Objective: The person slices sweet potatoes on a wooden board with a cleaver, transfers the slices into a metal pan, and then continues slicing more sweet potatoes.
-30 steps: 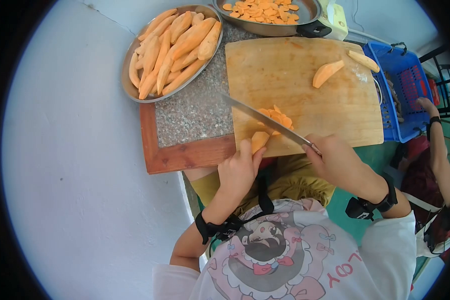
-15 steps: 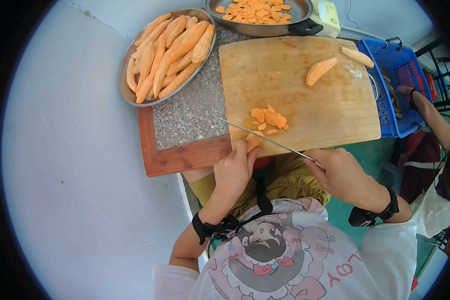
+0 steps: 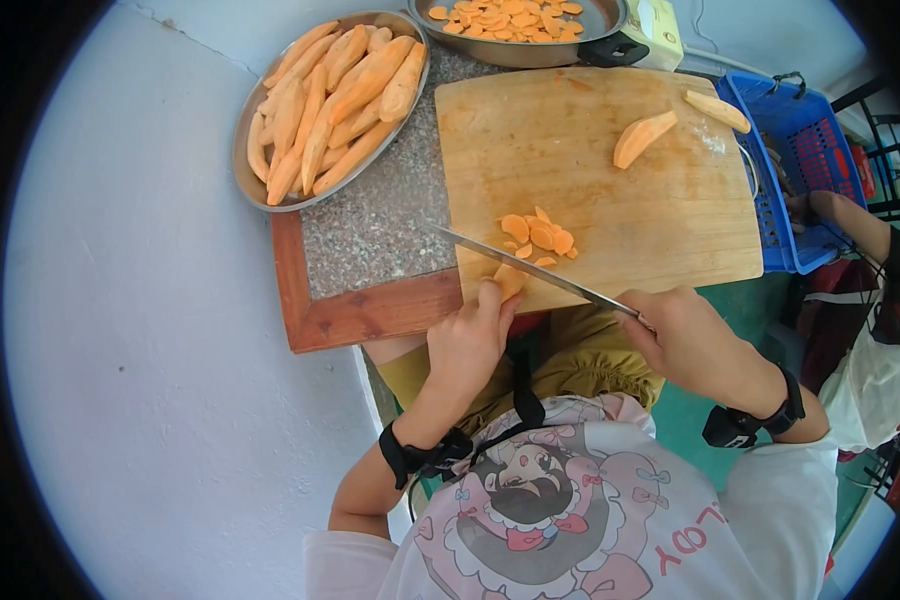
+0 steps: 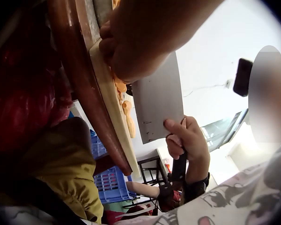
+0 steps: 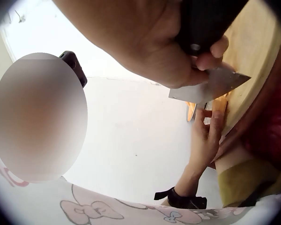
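Note:
My left hand (image 3: pixel 467 340) pinches a short piece of peeled sweet potato (image 3: pixel 508 284) at the near left edge of the wooden cutting board (image 3: pixel 590 130). In my right hand (image 3: pixel 692 335) is the dark handle of a cleaver. Its broad blade (image 4: pixel 159 98) stands on edge in the left wrist view, and from the head it slants across the piece just beyond my left fingertips. Cut orange slices (image 3: pixel 540 235) lie in a small heap past the blade. Two larger peeled pieces rest at the board's far right, one a thick wedge (image 3: pixel 644 138). The right wrist view shows the blade close to the left fingers.
A metal dish (image 3: pixel 420 70) heaped with peeled sweet potatoes stands at the back left. Behind the board is a pan (image 3: pixel 595 52) of slices with a black handle. To the right, another person's arm (image 3: pixel 850 220) reaches into a blue basket (image 3: pixel 750 110).
The cleaver has come down from over the slices toward my left hand, and the slices lie uncovered. The other person's arm has shifted at the basket. My left hand keeps its hold.

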{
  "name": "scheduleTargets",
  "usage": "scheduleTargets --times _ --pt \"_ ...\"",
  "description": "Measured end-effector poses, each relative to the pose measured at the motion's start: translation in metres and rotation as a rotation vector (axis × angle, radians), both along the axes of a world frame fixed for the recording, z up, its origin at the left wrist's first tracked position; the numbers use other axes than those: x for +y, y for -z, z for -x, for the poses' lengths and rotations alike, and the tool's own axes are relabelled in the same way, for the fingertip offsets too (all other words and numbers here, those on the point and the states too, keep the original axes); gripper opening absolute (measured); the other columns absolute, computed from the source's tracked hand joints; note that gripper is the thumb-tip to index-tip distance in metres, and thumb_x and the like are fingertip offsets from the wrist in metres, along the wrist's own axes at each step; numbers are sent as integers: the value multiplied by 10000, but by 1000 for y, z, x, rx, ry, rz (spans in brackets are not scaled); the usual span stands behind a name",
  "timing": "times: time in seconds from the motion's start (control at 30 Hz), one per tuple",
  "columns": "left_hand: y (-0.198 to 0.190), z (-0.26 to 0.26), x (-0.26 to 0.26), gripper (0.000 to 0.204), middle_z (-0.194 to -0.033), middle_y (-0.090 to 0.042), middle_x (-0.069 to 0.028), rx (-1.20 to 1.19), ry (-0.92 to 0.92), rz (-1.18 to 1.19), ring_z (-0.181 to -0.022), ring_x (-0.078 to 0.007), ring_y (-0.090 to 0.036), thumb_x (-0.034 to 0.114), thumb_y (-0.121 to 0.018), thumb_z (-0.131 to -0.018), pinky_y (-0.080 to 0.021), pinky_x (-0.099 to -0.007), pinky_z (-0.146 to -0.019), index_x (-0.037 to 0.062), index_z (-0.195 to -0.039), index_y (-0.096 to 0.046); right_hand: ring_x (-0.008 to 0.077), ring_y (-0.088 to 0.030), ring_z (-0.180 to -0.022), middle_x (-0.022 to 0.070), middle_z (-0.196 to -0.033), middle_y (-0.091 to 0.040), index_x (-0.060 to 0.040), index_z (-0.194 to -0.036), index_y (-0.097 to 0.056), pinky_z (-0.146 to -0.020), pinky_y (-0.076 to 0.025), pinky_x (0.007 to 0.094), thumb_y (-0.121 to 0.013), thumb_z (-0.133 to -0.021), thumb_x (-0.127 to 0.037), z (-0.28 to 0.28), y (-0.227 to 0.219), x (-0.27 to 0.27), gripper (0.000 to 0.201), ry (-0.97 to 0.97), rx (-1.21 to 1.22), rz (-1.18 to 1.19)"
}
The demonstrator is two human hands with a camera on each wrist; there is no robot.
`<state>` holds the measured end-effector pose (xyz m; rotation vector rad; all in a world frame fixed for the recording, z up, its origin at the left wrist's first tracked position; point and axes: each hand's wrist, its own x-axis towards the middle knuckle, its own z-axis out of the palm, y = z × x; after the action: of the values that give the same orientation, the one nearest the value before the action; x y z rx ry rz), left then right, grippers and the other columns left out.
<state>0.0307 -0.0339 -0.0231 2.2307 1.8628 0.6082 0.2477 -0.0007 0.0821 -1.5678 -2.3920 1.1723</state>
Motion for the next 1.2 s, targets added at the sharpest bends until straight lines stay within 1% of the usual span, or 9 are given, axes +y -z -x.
scheduleTargets --times 0.5,0.6,0.8,0.87,0.9,0.93,1.0,1.03,1.2 --pt "5 -1 -1 244 -504 -519 -102 177 48 -63 -433 -293 -546 252 -599 -834 -404 -382 -351 72 -808 -435 406 -558 -639 238 -656 -558 33 -748 -550 -565 -443 465 -512 -804 -69 24 27 19 122 -165 -73 -75" --pt "7 1 0 287 -460 -487 -63 169 36 -83 -393 -227 -548 302 -582 -840 -416 -321 -325 43 -905 -476 404 -556 -637 238 -663 -561 41 -771 -557 -562 -443 461 -511 -808 -78 28 26 23 133 -138 -38 -95" --pt "0 9 0 294 -531 -553 -122 -7 -65 78 -454 -322 -564 314 -584 -838 -445 -417 -394 63 -943 -472 406 -536 -604 232 -622 -544 52 -708 -558 -554 -426 453 -518 -821 -111 18 22 31 202 48 47 -57" --pt "0 21 -3 289 -589 -570 -180 -286 -155 70 -536 -370 -576 307 -569 -851 -441 -463 -445 64 -970 -466 409 -528 -591 234 -608 -534 50 -688 -555 -553 -421 454 -521 -822 -120 12 16 31 219 66 52 -61" --pt "-2 28 -6 248 -591 -565 -149 -393 -175 81 -499 -271 -586 261 -535 -885 -424 -373 -422 45 -980 -460 412 -521 -577 237 -593 -525 49 -669 -552 -551 -416 456 -524 -824 -129 9 15 30 238 81 55 -64" --pt "-2 32 -7 248 -591 -565 -149 -392 -168 85 -499 -271 -586 261 -535 -885 -424 -373 -422 45 -980 -460 412 -521 -577 237 -593 -525 49 -669 -552 -551 -416 456 -524 -824 -129 7 16 28 238 90 55 -61" --pt "-3 38 -10 207 -583 -545 -73 -759 -368 151 -463 -123 -516 208 -498 -914 -374 -257 -415 25 -993 -441 412 -513 -566 244 -585 -511 46 -673 -554 -542 -407 455 -533 -823 -141 4 19 25 241 -18 102 -25" --pt "-2 38 -11 221 -608 -470 5 -889 -335 145 -488 -34 -404 220 -451 -936 -314 -182 -412 30 -1034 -396 412 -513 -566 244 -585 -511 46 -673 -554 -542 -407 455 -533 -823 -141 4 22 25 241 -16 103 -27" --pt "-2 36 -10 228 -730 -526 -31 -921 -320 124 -601 -49 -470 180 -471 -926 -366 -181 -484 28 -1068 -379 398 -502 -545 248 -575 -485 58 -695 -542 -522 -385 436 -545 -821 -163 -1 26 39 254 79 73 90"
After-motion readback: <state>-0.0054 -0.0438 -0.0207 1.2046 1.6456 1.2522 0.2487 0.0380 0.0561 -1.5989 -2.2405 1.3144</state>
